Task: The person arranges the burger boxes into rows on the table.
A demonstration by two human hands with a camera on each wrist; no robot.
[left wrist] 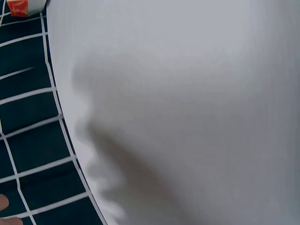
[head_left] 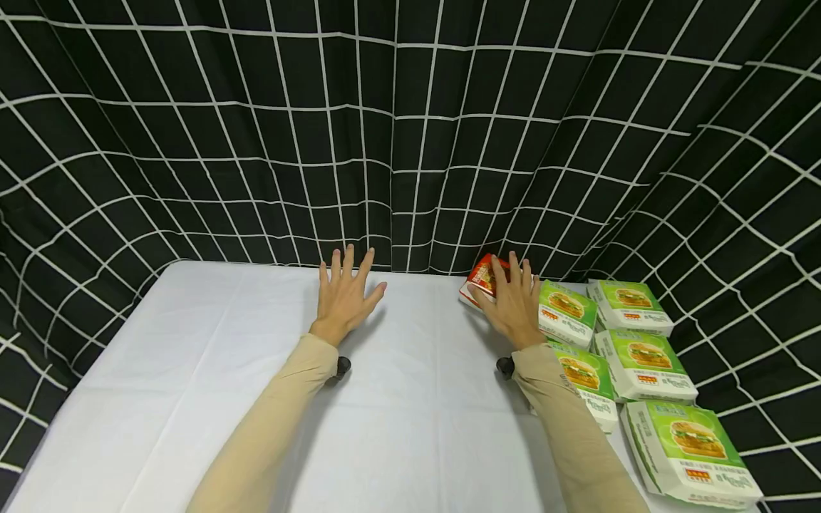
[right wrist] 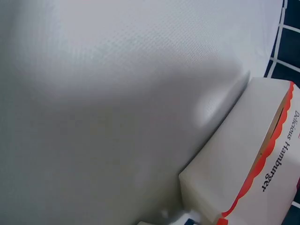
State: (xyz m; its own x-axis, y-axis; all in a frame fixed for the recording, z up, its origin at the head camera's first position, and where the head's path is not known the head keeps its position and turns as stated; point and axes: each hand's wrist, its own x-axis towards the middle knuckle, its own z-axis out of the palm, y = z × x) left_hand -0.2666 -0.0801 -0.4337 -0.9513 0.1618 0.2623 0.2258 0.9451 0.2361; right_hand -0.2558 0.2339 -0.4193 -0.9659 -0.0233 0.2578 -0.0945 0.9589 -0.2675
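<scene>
Red and white: a hamburger box (head_left: 481,275) near the back edge of the table (head_left: 410,385), just left of green burger boxes (head_left: 644,362) in two columns along the right side; all print-side up, probably for easy reading, grouped close perhaps to save room. At left, the left hand (head_left: 345,296), spread wide, holding nothing. Then the right hand (head_left: 514,303), spread over the hamburger box with nearly straight fingers; firmness of touch impossible to tell.
</scene>
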